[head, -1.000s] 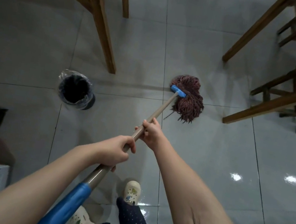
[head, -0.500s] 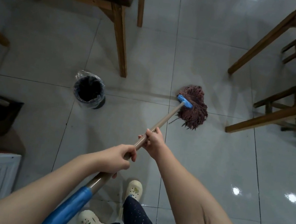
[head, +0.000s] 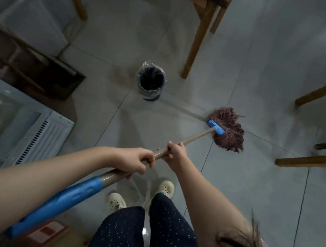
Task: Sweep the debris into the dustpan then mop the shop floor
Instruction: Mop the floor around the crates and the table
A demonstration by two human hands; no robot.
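Observation:
Both my hands grip the mop handle (head: pixel 197 134), a tan pole with a blue sleeve (head: pixel 64 199) at its near end. My left hand (head: pixel 133 161) holds it just above the blue sleeve. A short way further down the pole, my right hand (head: pixel 175 153) is wrapped round it. The reddish-brown string mop head (head: pixel 229 131), held by a blue clamp (head: pixel 216 127), lies flat on the grey tiled floor (head: pixel 255 180) ahead and to the right. No dustpan or debris shows.
A small lined waste bin (head: pixel 151 81) stands on the floor left of the mop head. Wooden table legs (head: pixel 196 43) rise behind it, and wooden chair and bench legs (head: pixel 318 158) are at the right. A white appliance with a vent grille (head: pixel 36 137) and dark wooden shelving (head: pixel 27 67) sit on the left.
The view has swung left, so the bin and table legs sit further right in frame. The mop head now lies further right of the bin, and both hands keep their grip.

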